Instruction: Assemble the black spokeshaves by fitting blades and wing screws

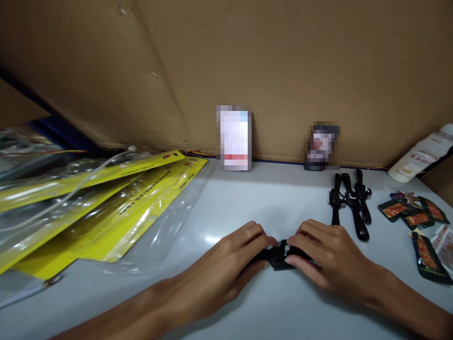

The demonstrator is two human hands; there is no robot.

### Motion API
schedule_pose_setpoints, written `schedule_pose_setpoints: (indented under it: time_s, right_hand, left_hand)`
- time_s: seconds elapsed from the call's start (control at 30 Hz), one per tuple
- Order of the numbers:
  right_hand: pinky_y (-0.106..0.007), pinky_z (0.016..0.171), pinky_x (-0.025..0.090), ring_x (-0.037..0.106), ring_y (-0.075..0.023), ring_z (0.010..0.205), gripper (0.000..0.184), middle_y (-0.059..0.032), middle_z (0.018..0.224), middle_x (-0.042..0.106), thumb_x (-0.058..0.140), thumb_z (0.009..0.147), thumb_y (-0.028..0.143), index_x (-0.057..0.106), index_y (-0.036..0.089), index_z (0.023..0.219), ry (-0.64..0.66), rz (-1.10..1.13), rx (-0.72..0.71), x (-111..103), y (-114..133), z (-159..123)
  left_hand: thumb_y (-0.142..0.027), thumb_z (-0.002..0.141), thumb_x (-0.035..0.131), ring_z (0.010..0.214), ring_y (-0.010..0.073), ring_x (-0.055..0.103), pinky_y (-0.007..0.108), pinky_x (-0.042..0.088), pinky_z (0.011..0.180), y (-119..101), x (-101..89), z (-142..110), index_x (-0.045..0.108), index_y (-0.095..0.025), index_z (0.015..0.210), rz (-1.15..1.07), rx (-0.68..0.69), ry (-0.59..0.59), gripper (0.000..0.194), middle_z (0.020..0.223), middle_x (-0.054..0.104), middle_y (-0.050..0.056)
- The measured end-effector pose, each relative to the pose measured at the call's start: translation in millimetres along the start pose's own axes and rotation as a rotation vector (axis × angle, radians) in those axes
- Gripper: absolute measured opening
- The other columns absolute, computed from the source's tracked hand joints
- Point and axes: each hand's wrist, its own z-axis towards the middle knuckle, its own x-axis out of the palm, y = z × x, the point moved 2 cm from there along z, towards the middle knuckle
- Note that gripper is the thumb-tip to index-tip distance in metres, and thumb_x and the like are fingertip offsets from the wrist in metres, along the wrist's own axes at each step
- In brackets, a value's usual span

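Observation:
A black spokeshave [281,256] lies low over the front middle of the table, its two handles mostly hidden by my fingers. My left hand [240,257] is closed round its left handle. On the other side my right hand [320,252] grips the right handle, thumb and fingertips close to the silvery screw at the tool's centre. Beyond my right hand lie three more black spokeshaves [354,205], side by side with their handles pointing toward and away from me.
Yellow-edged clear plastic packages [141,208] overlap at left. Two blurred-out upright items, one white [235,139] and one dark [321,146], lean on the cardboard wall [269,56]. At right are a tilted bottle [419,156], keys [408,198] and small dark packets [426,257].

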Motion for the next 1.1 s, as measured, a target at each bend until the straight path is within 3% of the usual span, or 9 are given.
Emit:
schedule_pose_setpoints:
  time_s: [0.37,0.77,0.93,1.03,1.1]
  right_hand:
    - [-0.032,0.061,0.036,0.058,-0.0197,0.076,0.016,-0.0043,0.086,0.064,0.060,0.104,0.027,0.061,0.018,0.091,-0.007,-0.129,0.094,9.6,7.5,4.4]
    - [-0.035,0.057,0.039,0.063,-0.0233,0.074,0.013,-0.0075,0.087,0.069,0.051,0.107,0.026,0.058,0.017,0.101,0.121,-0.182,0.191,21.7,17.4,9.1]
    - [-0.035,0.058,0.040,0.066,-0.0236,0.069,0.008,-0.0056,0.082,0.069,0.051,0.103,0.019,0.055,0.019,0.096,0.042,-0.186,0.189,28.8,14.6,4.3]
    - [-0.033,0.054,0.037,0.063,-0.0207,0.058,0.026,-0.0027,0.069,0.064,0.036,0.108,0.019,0.051,0.022,0.088,-0.094,-0.168,0.100,30.4,12.5,-7.3]
    - [-0.032,0.051,0.036,0.060,-0.0189,0.051,0.034,-0.0025,0.063,0.061,0.028,0.110,0.022,0.051,0.023,0.085,-0.223,-0.163,0.017,35.4,4.8,-6.8]
  left_hand:
    - [-0.007,0.102,0.051,0.090,0.0198,0.061,0.030,0.052,0.076,1.7,3.3,-2.2,0.058,-0.026,0.118,0.010,-0.001,0.001,0.026,0.103,0.061,0.002]
    - [-0.009,0.101,0.050,0.087,0.0175,0.068,0.026,0.060,0.075,3.2,1.3,-2.2,0.061,-0.029,0.121,0.026,0.019,-0.011,0.031,0.103,0.065,0.001]
    - [-0.007,0.100,0.051,0.089,0.0197,0.066,0.031,0.059,0.077,5.0,0.6,1.4,0.062,-0.025,0.119,0.017,0.004,-0.004,0.028,0.103,0.064,0.004]
    - [-0.007,0.100,0.055,0.092,0.0233,0.065,0.037,0.060,0.080,-4.8,1.1,6.1,0.063,-0.016,0.115,0.069,0.013,0.023,0.019,0.101,0.065,0.010]
    - [-0.007,0.094,0.067,0.103,0.0232,0.066,0.035,0.059,0.092,-11.9,0.8,11.4,0.067,-0.015,0.114,0.121,-0.004,0.053,0.021,0.110,0.069,0.011]
